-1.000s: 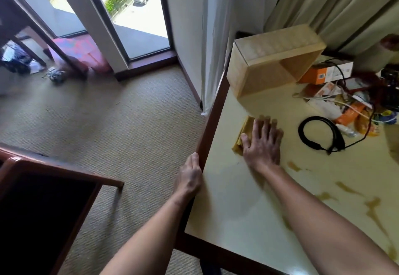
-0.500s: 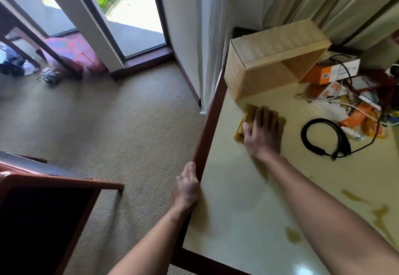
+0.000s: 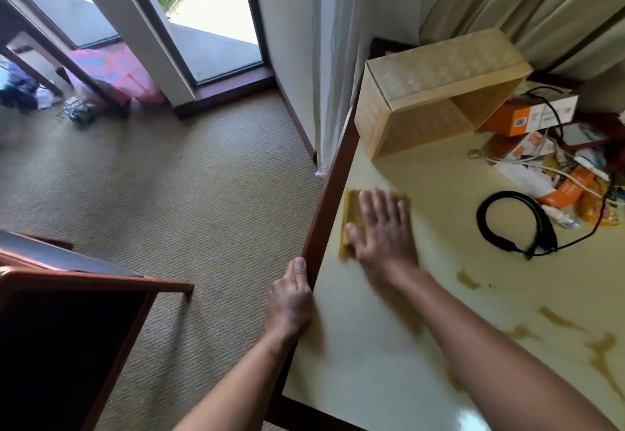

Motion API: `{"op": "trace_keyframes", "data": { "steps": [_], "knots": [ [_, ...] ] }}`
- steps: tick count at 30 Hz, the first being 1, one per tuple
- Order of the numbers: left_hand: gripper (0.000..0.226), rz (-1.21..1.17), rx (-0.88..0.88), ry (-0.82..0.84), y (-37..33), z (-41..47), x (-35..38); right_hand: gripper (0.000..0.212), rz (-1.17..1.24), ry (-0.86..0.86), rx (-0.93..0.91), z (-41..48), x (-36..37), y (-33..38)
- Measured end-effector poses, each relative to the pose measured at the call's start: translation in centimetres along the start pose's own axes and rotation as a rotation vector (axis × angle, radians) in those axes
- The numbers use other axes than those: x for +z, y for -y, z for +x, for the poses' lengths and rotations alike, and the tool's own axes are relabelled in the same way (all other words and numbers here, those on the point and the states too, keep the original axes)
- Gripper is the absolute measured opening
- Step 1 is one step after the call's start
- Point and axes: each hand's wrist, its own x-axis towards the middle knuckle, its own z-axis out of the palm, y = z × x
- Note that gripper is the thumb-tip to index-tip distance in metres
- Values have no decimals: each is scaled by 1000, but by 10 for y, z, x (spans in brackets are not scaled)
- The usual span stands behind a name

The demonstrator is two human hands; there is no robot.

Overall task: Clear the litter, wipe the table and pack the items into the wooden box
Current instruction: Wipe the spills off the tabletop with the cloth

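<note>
My right hand (image 3: 384,227) lies flat, fingers spread, pressing a yellow-brown cloth (image 3: 351,217) onto the cream table (image 3: 389,346) near its left edge. Most of the cloth is hidden under the palm. My left hand (image 3: 291,302) grips the table's dark wooden left rim. The wooden box (image 3: 436,92) lies on its side at the far left corner, its open face toward the middle of the table. A coiled black cable (image 3: 514,224) rests to the right of my right hand. Brown smears (image 3: 561,322) mark the table at the right.
A heap of litter and items (image 3: 561,166) sits at the far right, with an orange and white carton (image 3: 531,115), wrappers and white cords. A dark chair (image 3: 67,329) stands on the carpet at lower left. Curtains hang behind the table.
My right hand pushed the cloth away toward the wooden box, then drew it back toward me along the left edge. My left hand stayed on the rim.
</note>
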Motion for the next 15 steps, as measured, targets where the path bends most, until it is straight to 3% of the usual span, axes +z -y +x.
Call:
{"op": "trace_keyframes", "data": {
  "steps": [4,8,10,15],
  "knots": [
    [49,51,-12,-12,-4,-6,-3,78,34,20,249,45,-11,8],
    [48,95,-22,-13,-8,-8,-5,77,23,54,-21,-26,8,49],
    [48,97,-17,-14,-9,-8,-5,77,33,82,-90,-59,11,35],
    [49,104,-23,-35,-9,-9,-3,79,3,26,247,-23,-14,-67]
  ]
}}
